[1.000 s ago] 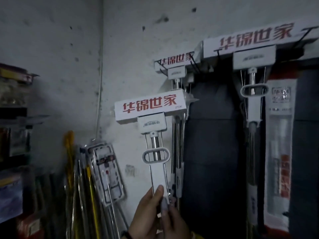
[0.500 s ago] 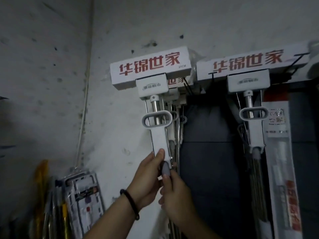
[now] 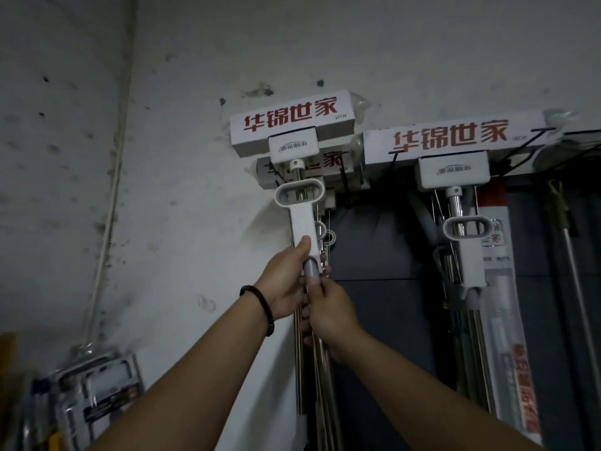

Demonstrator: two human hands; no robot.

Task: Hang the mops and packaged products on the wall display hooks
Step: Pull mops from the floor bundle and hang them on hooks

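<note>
Raised mop (image 3: pixel 300 203) in front of wall (image 3: pixel 182 196), head uppermost, overlapping a second mop head (image 3: pixel 328 166) behind it. Hung mop (image 3: pixel 455 196) to its right. Packaged product (image 3: pixel 507 314) just right of that. Blister packs (image 3: pixel 94 398) lower left, against wall.

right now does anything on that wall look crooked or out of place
The mop held up by the left hand and right hand sits tilted, its right end higher, and overlaps another mop head behind it. The hung mop on the right also slants. The wall is stained with dark spots.
</note>
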